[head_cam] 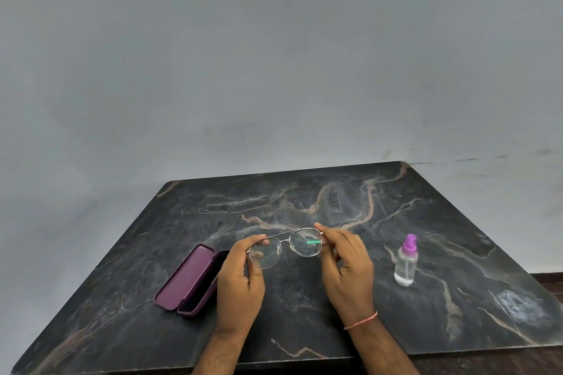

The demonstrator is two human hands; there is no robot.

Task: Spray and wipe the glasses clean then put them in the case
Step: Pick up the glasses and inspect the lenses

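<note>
Thin metal-framed glasses with clear lenses are held up above the middle of the dark marble table. My left hand pinches the frame's left end and my right hand pinches its right end, lenses facing me. A purple glasses case lies open on the table just left of my left hand, which hides part of its near half. A small clear spray bottle with a purple nozzle stands upright to the right of my right hand. No cloth shows.
A plain grey wall rises behind the table. The table's front edge runs just below my forearms, and a strip of dark floor shows at the far right.
</note>
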